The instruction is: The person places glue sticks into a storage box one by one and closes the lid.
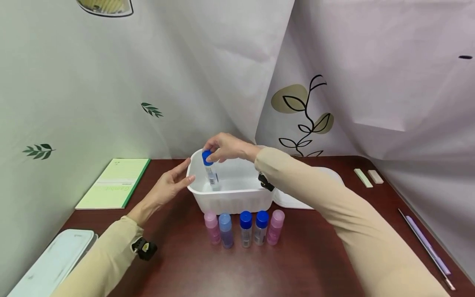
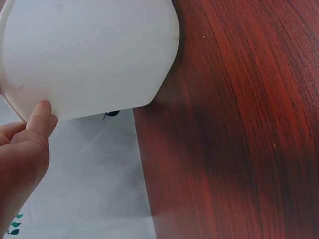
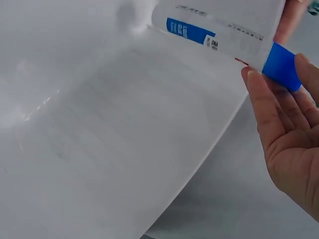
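Note:
A white plastic tub stands on the dark wooden table. My right hand reaches over it and pinches the blue cap of a small clear bottle, which stands upright inside the tub near its left wall. In the right wrist view the bottle shows a blue label, with my fingers round its cap. My left hand rests with straight fingers against the tub's left outer wall; its thumb touches the tub.
Several small bottles stand in a row in front of the tub: pink, pale blue, two blue-capped, pink. A green notebook lies at left, a pale case front left, a white lid right of the tub, erasers and pens right.

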`<state>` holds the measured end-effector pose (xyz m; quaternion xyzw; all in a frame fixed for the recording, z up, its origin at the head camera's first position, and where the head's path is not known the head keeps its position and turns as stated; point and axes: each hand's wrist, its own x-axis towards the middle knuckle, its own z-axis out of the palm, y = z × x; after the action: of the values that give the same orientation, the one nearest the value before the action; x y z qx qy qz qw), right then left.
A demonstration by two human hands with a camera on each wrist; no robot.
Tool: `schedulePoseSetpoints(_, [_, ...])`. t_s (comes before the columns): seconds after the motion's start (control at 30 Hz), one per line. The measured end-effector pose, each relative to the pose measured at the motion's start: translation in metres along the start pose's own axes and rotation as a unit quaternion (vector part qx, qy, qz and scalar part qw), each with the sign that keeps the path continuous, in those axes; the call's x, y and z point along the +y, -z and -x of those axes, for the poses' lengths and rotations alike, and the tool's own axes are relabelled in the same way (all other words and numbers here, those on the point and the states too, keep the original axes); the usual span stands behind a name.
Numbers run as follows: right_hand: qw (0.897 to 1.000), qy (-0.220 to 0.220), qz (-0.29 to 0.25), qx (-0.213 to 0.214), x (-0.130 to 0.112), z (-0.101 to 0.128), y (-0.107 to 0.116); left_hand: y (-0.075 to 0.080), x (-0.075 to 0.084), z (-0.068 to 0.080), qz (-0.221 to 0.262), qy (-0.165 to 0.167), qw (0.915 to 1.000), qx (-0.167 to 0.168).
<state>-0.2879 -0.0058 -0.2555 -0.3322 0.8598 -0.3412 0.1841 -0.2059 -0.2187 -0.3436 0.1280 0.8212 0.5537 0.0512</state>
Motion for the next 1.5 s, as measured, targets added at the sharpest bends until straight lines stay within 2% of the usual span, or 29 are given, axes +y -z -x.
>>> schedulePoseSetpoints(0.2, [0.999,-0.016,0.027,-0.026,0.001,-0.010,-0.009,-0.002,-0.001,0.001,0.002,0.003,1.0000,0.000])
schedulePoseSetpoints(0.47, [0.994,-0.029,0.089,-0.057,0.011,-0.021,-0.019,-0.006,-0.004,0.003,0.010,-0.004,0.9999,0.001])
schedulePoseSetpoints(0.6, [0.992,-0.034,0.096,-0.076,0.016,-0.022,-0.021,-0.008,-0.005,0.003,0.009,-0.010,0.9999,0.001])
schedulePoseSetpoints(0.8, [0.983,0.007,0.159,-0.087,0.010,-0.011,-0.010,-0.008,-0.005,0.004,0.007,-0.009,0.9999,-0.001])
schedulePoseSetpoints(0.9, [0.984,0.041,0.158,-0.073,-0.001,0.006,0.004,-0.008,-0.004,0.003,0.004,-0.006,1.0000,0.001])
schedulePoseSetpoints(1.07, [0.987,0.130,0.090,-0.008,-0.016,0.058,0.026,-0.006,-0.003,0.003,0.001,-0.004,1.0000,0.003])
schedulePoseSetpoints(1.13, [0.985,0.163,0.060,0.015,-0.014,0.087,0.029,-0.005,-0.002,0.003,0.002,-0.006,1.0000,0.003])
schedulePoseSetpoints(1.23, [0.980,0.193,0.030,0.033,0.004,0.129,0.026,-0.003,-0.002,0.003,0.001,-0.012,0.9999,0.002])
schedulePoseSetpoints(1.3, [0.981,0.193,0.011,0.032,0.023,0.155,0.018,-0.001,-0.001,0.002,0.001,-0.015,0.9999,0.001])
schedulePoseSetpoints(1.37, [0.985,0.173,-0.017,0.024,0.044,0.175,0.007,-0.001,0.000,0.001,0.000,-0.017,0.9999,0.001])
schedulePoseSetpoints(1.5, [0.987,0.128,-0.101,-0.014,0.078,0.196,-0.015,0.001,-0.001,0.000,0.000,-0.019,0.9998,0.001])
